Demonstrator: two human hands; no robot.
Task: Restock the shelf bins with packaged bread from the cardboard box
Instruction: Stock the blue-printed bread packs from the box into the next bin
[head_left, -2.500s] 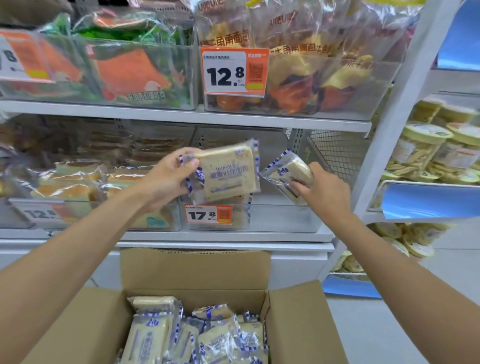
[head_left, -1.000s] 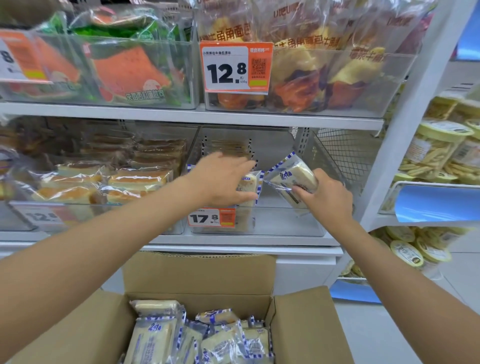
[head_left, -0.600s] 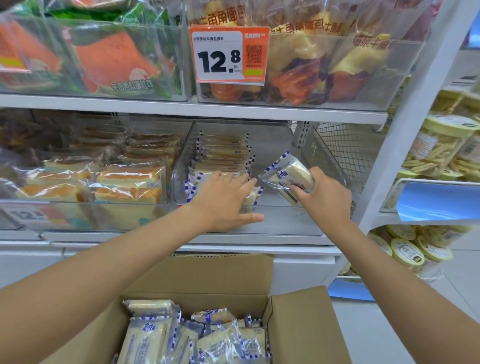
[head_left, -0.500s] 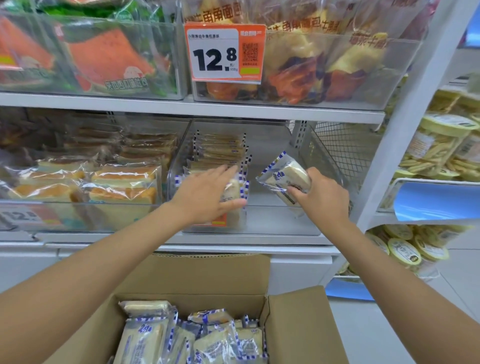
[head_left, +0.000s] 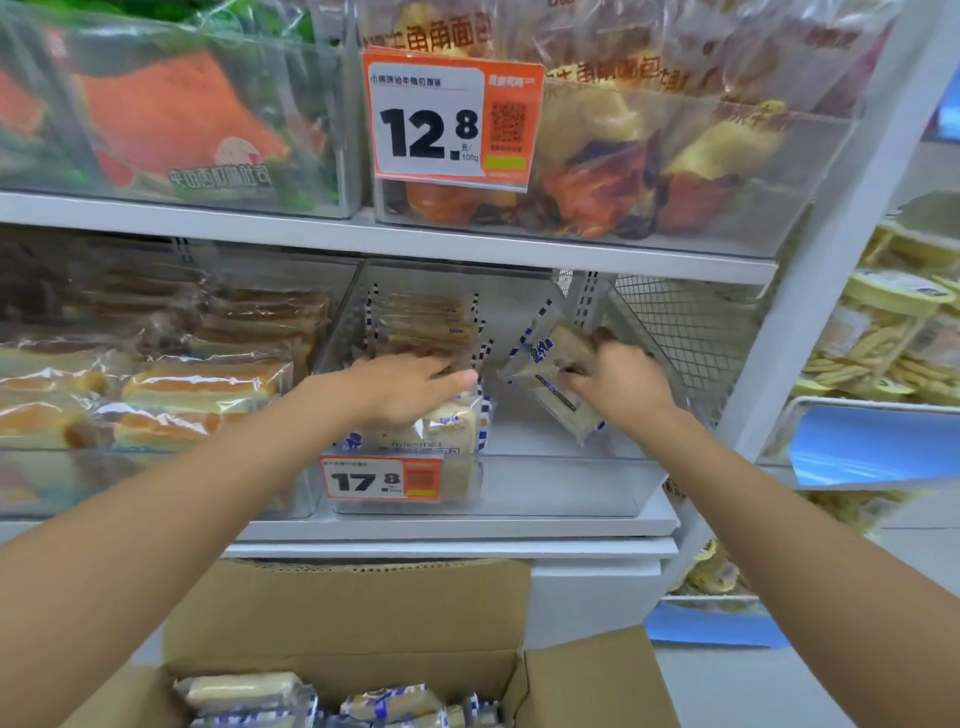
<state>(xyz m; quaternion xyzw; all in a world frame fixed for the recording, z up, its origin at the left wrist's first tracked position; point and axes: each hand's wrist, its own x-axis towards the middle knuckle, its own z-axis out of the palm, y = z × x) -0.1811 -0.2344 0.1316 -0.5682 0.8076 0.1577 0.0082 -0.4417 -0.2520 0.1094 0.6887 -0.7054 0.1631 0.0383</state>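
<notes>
Up on the shelf, the left hand (head_left: 405, 389) lay flat, fingers straight, on the front pack (head_left: 452, 423) standing in the clear bin (head_left: 571, 483) behind the 17.8 tag (head_left: 382, 480). The right hand (head_left: 621, 387) gripped a tilted pack (head_left: 550, 384) over the bin's bare right side, fingers curled round it. More packs (head_left: 244, 691) lay in the box (head_left: 353, 623) below.

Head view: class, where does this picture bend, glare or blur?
Head view: the wide lens tilts the white shelf upright steeply. Head view: reflections haze the upper left clear bin and wash out its contents. Head view: the right hand and the bread packet it grips look softly smeared, while the 12.8 price tag reads sharp.
</notes>
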